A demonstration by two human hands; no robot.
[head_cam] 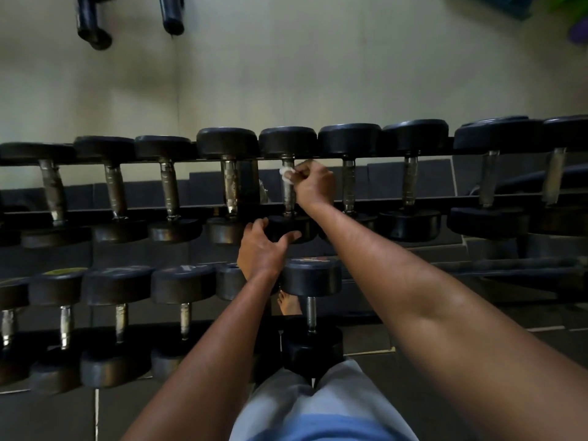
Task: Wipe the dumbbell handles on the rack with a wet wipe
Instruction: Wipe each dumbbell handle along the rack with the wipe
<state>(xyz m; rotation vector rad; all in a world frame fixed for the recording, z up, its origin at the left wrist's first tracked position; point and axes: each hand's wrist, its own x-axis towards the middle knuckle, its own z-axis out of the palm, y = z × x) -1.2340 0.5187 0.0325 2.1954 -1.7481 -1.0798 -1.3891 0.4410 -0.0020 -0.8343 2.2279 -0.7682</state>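
A row of black dumbbells with worn metal handles lies across the upper tier of the rack [210, 159]. My right hand [313, 183] is curled round a small white wet wipe [285, 173] and presses it against the upper part of the middle dumbbell's handle [288, 195]. My left hand [262, 246] grips the near black head of that same dumbbell [302, 222], thumb on its left side and fingers over its front. Most of the wipe is hidden inside my fist.
More dumbbells fill the lower tier [117, 288] at the left and centre. One lower dumbbell [311, 310] sits right under my arms, with a bare foot [289, 305] beside it. Dark bar ends [92, 23] hang on the wall above. Dark floor tiles lie below.
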